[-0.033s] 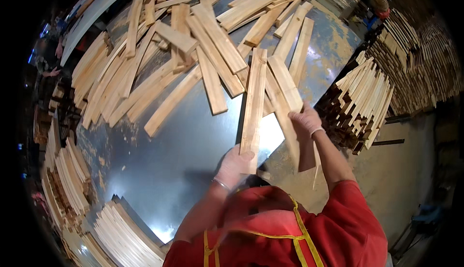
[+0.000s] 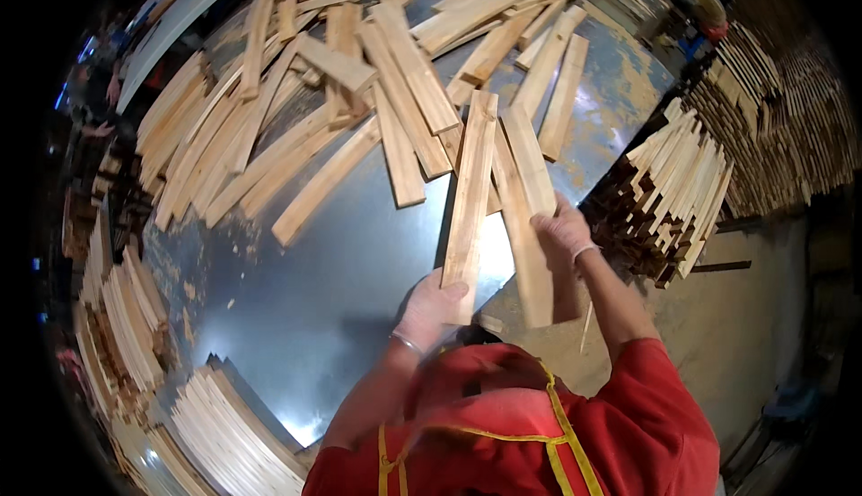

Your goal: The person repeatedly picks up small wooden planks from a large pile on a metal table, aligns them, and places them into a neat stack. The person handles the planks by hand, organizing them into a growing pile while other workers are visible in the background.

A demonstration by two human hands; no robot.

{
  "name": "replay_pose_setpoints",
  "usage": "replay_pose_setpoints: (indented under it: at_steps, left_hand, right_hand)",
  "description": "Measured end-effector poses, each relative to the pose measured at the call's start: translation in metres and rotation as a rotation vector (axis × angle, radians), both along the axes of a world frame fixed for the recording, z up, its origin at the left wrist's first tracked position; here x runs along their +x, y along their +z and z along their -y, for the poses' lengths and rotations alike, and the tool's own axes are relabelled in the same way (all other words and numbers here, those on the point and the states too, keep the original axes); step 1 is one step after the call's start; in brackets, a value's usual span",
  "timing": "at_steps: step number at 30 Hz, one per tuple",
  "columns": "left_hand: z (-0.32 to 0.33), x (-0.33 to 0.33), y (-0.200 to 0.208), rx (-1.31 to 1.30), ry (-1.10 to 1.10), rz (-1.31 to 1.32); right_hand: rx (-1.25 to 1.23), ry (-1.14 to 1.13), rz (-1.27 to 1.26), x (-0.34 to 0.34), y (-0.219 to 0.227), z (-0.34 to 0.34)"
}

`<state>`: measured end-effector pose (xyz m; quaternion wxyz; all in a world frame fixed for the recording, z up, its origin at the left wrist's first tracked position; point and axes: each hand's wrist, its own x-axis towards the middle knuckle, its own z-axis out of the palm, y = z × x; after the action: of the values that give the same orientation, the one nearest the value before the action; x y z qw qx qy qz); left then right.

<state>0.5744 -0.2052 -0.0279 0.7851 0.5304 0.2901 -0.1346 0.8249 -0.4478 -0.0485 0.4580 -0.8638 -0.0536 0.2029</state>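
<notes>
My left hand [image 2: 429, 309] grips the near end of a pale wooden board [image 2: 470, 200], its thumb on the upper face. The board points away from me over the metal table [image 2: 296, 307]. To its right, my right hand [image 2: 564, 230] is closed on the right edge of wooden boards [image 2: 519, 218], which seem to be two overlapping pieces. Their near ends hang past the table's edge and are slightly blurred. The fingers under the boards are hidden. Both hands look thinly gloved. Beyond the held boards lie loose boards [image 2: 395, 155], several of them crossing one another.
A heap of boards [image 2: 323, 56] covers the table's far side. Stacked strips [image 2: 678, 191] stand at the right, with larger wood piles [image 2: 790, 119] behind. More stacked boards [image 2: 233, 433] sit at the lower left. Sawdust lies on the table and floor [image 2: 718, 316].
The boards in my right hand have turned slightly, and their near ends have shifted. My right hand has moved a little left. The left hand's board has barely moved.
</notes>
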Motion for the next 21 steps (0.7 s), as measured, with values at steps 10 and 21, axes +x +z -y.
replay_pose_setpoints:
  at_steps: [10, 21]
  left_hand:
    - [-0.072, -0.334, 0.004, 0.569, 0.634, -0.080]
    - [-0.024, -0.587, 0.016, 1.651, 0.521, -1.181]
  right_hand:
    - [0.584, 0.232, -0.503, -0.266, 0.032, -0.209]
    - [0.086, 1.027, -0.244, -0.515, 0.014, -0.368]
